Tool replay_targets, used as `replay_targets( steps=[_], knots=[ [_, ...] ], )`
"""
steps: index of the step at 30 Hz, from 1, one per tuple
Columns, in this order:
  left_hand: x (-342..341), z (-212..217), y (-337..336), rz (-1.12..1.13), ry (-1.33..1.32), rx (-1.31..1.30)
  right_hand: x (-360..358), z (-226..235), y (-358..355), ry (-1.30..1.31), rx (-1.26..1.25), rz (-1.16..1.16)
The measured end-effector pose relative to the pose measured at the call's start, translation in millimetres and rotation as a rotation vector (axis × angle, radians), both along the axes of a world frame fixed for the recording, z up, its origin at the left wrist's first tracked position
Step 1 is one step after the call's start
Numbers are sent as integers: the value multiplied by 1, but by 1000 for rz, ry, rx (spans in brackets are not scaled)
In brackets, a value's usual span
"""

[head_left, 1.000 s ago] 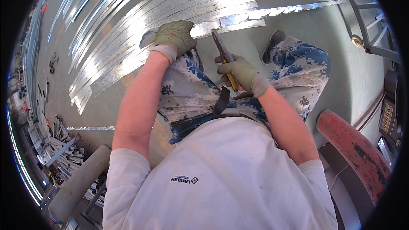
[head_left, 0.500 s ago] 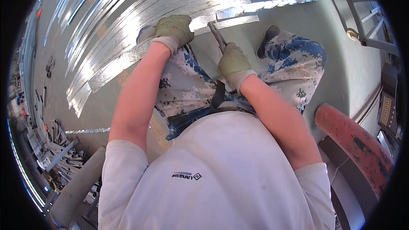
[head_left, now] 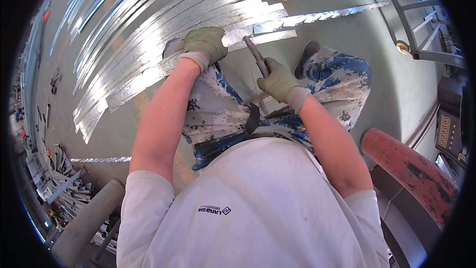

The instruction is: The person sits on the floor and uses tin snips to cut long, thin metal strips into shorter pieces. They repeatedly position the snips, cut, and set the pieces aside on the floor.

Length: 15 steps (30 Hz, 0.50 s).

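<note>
My left hand [head_left: 206, 43], in a green work glove, is closed over a shiny metal strip [head_left: 238, 36] beside my knee; its fingertips are hidden beneath it. My right hand [head_left: 278, 80], gloved alike, is wrapped round a long grey metal hand tool [head_left: 255, 55] resembling pliers or snips. The tool tilts up and to the left, its far end close to the strip, and whether the two touch I cannot tell. Many flat metal strips [head_left: 163, 34] lie side by side on the floor ahead. A jagged-edged bright strip [head_left: 327, 15] stretches off to the right.
A metal frame like a ladder [head_left: 411, 15] stands at the far right. Near my right side lies a worn red cylinder [head_left: 406, 168], with a grey padded tube [head_left: 91, 218] at my left. Scrap metal pieces [head_left: 69, 183] are heaped on the left.
My right hand has shifted slightly right and down, and its grip on the tool has turned. The left hand stays at about the same place, and the whole view has tilted a little.
</note>
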<state>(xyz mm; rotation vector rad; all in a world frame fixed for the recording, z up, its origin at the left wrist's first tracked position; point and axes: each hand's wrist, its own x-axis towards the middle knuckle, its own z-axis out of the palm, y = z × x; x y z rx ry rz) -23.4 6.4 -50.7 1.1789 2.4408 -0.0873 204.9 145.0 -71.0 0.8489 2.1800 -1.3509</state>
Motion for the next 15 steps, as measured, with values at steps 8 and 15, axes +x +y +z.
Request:
replay_targets(
  steps=[8, 15],
  knots=[
    [-4, 2, 2, 25, -21, -86, -10, -5, -32, -89, 427, 67],
    [5, 7, 15, -57, 31, -11, 2, -22, -22, -90, 421, 35]
  ],
)
